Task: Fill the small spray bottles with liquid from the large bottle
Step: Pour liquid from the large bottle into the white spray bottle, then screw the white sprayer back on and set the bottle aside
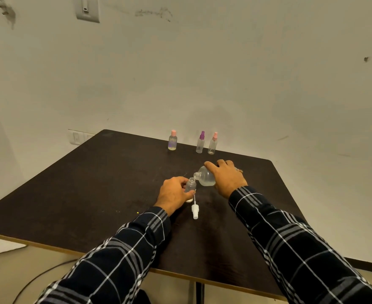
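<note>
While the head view is looking down on the counter [93, 185], the left hand [173, 195] is gripping the small bottle [190, 185], with fingers and thumb curled round its body. This bottle is standing upright near the middle of the counter with its neck open. The hand is hiding its base, so contact with the surface cannot be confirmed.

The right hand [229, 179] is wrapping over the large bottle [206, 179], fingers curled on its upper side. It is holding the bottle tipped, with the long axis lying nearly level and the mouth pointing to the person's left. The mouth is sitting just beside and slightly above the open neck; whether the two are touching cannot be told. Clear liquid is pooling in the lower side of the large bottle. No stream is discernible.

A white pump [195, 210] is lying on the counter just in front of the small bottle, on the person's side. Three capped bottles [200, 142] are standing at the far edge, well apart from both hands.

Judged from this, pouring is under way. The coming move is depending on the mouth lining up over the neck: the large bottle is lying to the right of the small one, so the right hand is tilting while the left is steadying.
</note>
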